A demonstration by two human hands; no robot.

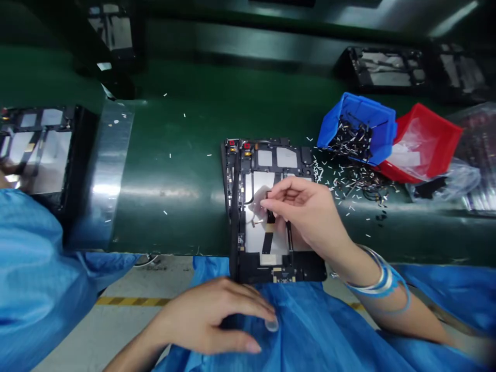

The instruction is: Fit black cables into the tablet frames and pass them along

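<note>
An opened tablet (253, 237), its metal inside and black ribbon cables showing, lies at the bench's front edge on a second dark unit (228, 181). Over its middle is my right hand (310, 214), thumb and index finger pinched together. A small dark strip (268, 195) peeks out between those fingertips; most of it is hidden. My left hand (217, 315) hovers in front of the bench, near the tablet's lower edge, with fingers apart and nothing gripped. Something pale and translucent (272, 324) sits at its index fingertip.
A blue bin (358, 111) of small dark parts and a red bin (445, 134) with plastic bags stand at the right. White slivers (329, 178) and dark parts (366, 181) lie loose beside them. At left, a co-worker's blue sleeve (31, 248) is near another opened device (58, 155).
</note>
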